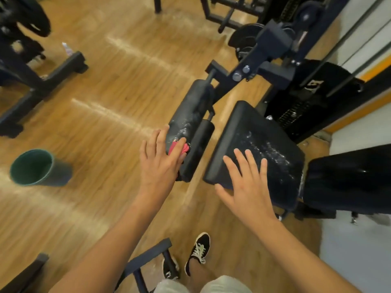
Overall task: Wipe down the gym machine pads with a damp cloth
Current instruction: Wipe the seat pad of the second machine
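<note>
Hands at work on a leg machine: the left hand [160, 166], fingers straight and slightly fanned, presses a red cloth [179, 147] flat against the near end of the large roller pad [190, 111]. The right hand [247, 187] lies spread, palm down, on the near corner of the seat pad [275, 127] at 3 o'clock from the roller. Only a crumpled edge of the cloth shows past the fingertips.

White streaks [186, 127] mark the roller just beyond the cloth towards 12 o'clock, and a similar band [273, 153] crosses the seat pad beyond the right hand's fingers. A thinner roller [197, 153] sits between the two pads. A green bucket [61, 176] stands on the wooden floor [105, 102] at 9 o'clock, well apart from the machine.

Several things could go wrong from here. The cloth is pinned by flat fingers, not gripped, so a fast stroke along the curved pad may leave it behind or drop it. If the roller turns on its axle, it could spin under pressure and the streaks would smear instead of lifting. The residue on the seat pad looks untouched, and the bracing palm could pick it up or miss it. Water carried from the bucket could drip near the shoes [198, 250] at 6 o'clock and make the floor slippery.
</note>
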A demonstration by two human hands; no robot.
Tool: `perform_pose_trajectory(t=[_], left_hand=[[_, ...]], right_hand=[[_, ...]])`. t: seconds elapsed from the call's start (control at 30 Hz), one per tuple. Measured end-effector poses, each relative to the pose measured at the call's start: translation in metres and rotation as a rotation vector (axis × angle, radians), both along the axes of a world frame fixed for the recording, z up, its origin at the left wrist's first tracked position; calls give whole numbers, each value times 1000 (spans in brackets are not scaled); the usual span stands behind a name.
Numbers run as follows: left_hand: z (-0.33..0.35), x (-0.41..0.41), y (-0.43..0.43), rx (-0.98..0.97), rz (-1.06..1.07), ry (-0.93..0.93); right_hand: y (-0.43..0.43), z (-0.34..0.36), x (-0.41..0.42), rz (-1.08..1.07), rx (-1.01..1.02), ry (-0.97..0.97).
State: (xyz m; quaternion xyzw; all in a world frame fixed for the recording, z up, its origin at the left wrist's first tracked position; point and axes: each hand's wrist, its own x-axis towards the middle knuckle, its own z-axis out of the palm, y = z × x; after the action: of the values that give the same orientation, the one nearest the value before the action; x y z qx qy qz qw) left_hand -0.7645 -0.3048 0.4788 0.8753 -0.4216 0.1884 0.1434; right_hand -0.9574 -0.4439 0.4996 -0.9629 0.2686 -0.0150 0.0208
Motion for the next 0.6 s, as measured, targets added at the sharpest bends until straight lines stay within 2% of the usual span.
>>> perform_pose_trajectory(t=[0.13, 0.43, 0.6], left_hand=[[-11, -9, -55, 4, -43, 22], [-56, -39, -151, 170, -105, 99], [-80, -52, -222, 244, -147, 94]], right_hand=[[-36, -9, -18, -90, -7, 11], [-107, -50, -49, -237, 56, 9], [-176, -82, -58, -298, 123, -57]])
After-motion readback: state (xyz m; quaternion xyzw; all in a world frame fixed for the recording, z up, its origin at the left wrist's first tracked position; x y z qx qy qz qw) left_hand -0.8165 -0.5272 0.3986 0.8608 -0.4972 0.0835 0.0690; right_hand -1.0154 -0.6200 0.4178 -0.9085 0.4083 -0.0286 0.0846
